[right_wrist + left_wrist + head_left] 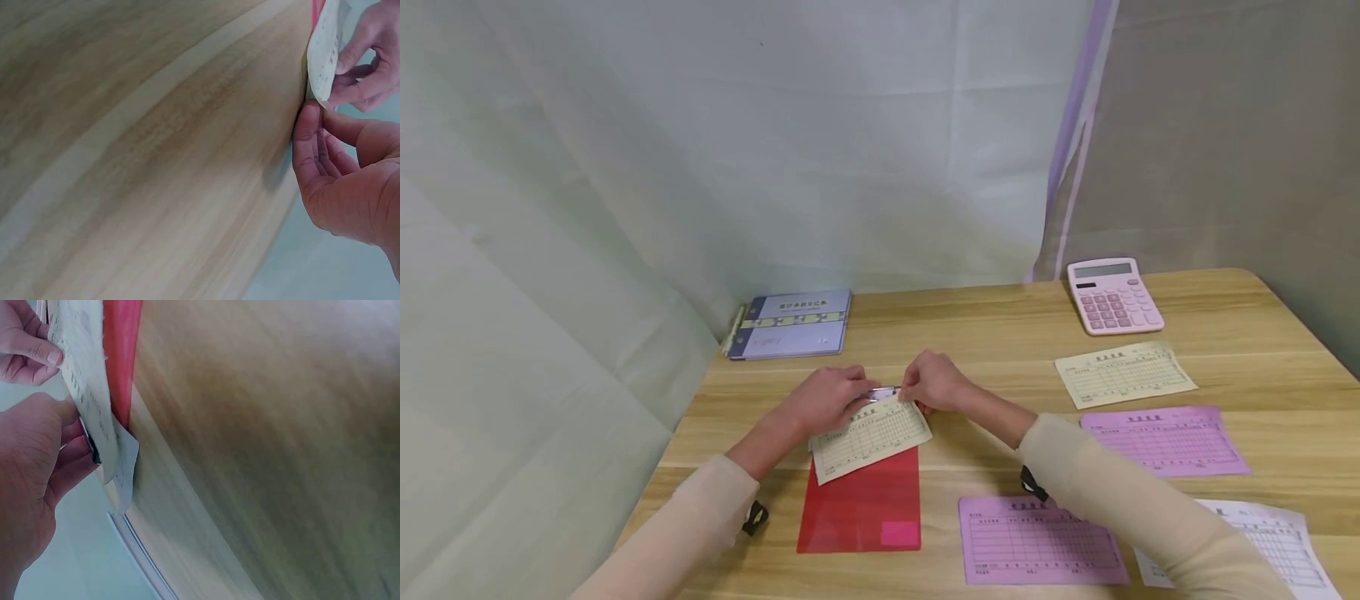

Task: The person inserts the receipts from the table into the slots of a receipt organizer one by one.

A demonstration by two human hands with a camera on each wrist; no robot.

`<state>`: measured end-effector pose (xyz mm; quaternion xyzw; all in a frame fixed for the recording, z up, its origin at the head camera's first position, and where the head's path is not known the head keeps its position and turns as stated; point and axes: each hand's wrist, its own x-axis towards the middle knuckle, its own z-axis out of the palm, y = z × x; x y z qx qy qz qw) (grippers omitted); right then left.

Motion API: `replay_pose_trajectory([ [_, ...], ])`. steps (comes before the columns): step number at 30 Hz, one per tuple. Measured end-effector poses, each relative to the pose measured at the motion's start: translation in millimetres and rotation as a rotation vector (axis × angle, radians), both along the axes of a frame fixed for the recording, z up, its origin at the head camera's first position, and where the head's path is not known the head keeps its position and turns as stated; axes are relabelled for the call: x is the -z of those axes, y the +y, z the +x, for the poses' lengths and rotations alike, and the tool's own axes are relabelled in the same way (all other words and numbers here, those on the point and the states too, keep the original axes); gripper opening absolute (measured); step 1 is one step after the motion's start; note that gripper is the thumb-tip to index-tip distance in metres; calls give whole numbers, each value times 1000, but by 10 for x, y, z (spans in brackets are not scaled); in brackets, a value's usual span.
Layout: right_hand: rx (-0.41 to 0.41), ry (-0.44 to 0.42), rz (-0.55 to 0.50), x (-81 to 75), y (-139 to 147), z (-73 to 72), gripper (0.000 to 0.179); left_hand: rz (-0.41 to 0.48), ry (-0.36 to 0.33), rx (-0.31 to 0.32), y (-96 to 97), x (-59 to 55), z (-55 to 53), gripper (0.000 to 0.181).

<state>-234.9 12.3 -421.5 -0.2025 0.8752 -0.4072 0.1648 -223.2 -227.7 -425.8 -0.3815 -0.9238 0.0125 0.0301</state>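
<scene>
A red clipboard point(859, 512) with a pink label lies on the table, its metal clip point(882, 392) partly showing at the top. Across its upper part lies a tilted yellow voucher slip point(872, 442), and a whitish sheet point(128, 456) shows beneath it in the left wrist view. My left hand point(831, 398) grips the clipboard's top edge by the clip, with fingers behind and thumb in front; the exact contact is partly hidden. Between thumb and fingers, my right hand point(934, 382) pinches the slip's upper right corner, as the right wrist view also shows.
To the right lie another yellow slip point(1126, 375), two pink slips point(1165, 442) and a white slip point(1273, 542), partly under the right sleeve. A pink calculator point(1115, 297) stands behind them. At the back left are a blue-purple account book point(793, 325) and a pen point(733, 329).
</scene>
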Motion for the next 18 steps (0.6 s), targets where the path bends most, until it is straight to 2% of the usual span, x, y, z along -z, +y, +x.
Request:
replay_pose_trajectory([
  [6,-17,8,30,-22,-17,-1,17,-34,22,-4,19,-14,24,26],
  [13,-14,29,40,-5,-13,-3,17,15,-11,-3,11,-44,13,29],
  [18,-3,19,29,11,-20,-11,15,24,-10,-3,11,-53,28,28],
])
